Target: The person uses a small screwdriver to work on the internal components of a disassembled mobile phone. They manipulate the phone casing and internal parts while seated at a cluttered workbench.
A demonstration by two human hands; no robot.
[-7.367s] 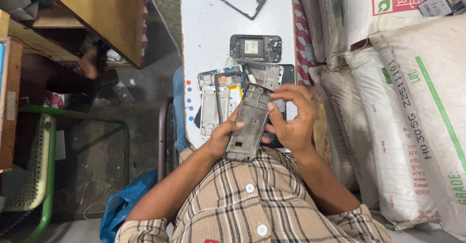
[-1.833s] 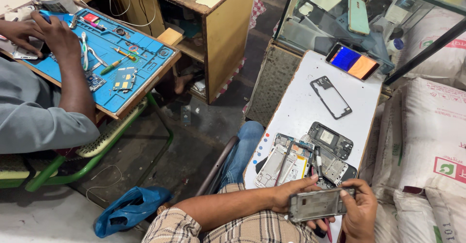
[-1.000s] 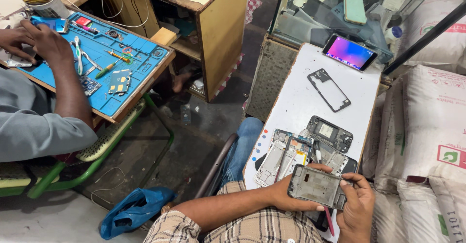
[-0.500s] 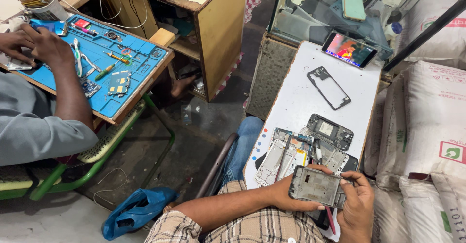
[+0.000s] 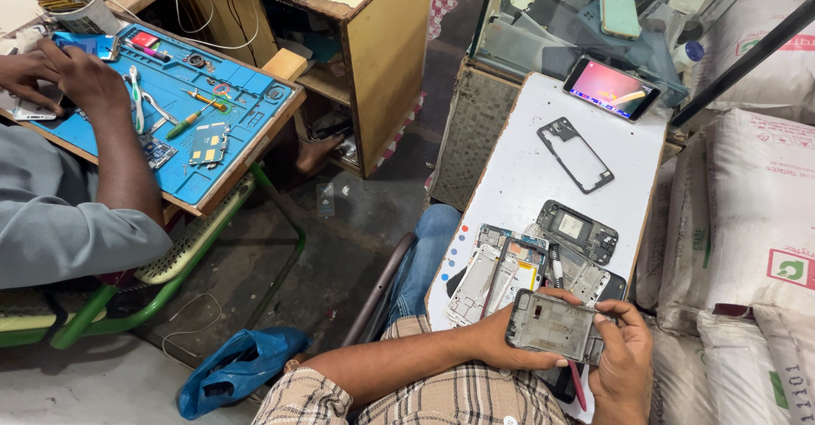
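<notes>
My left hand (image 5: 501, 344) grips the near end of a grey phone frame (image 5: 552, 326), held flat above the front edge of a small white table (image 5: 526, 170). My right hand (image 5: 624, 353) steadies the frame's right end, with its fingertips at the upper corner. A red-handled tool (image 5: 577, 384) lies under the frame. Just beyond my hands lie several bare phone frames (image 5: 501, 268) and a dark phone body (image 5: 579, 231).
A black frame (image 5: 576, 154) and a lit phone (image 5: 611, 88) lie farther along the table. Stacked white sacks (image 5: 747, 238) rise on the right. A co-worker's arm (image 5: 110, 145) rests on a blue repair mat (image 5: 199, 128) at left. A blue bag (image 5: 233, 367) lies on the floor.
Seven seconds ago I looked straight down at the frame held upright. Since then my view swung to the side and the frame lies flat between both hands. It has barely moved lately.
</notes>
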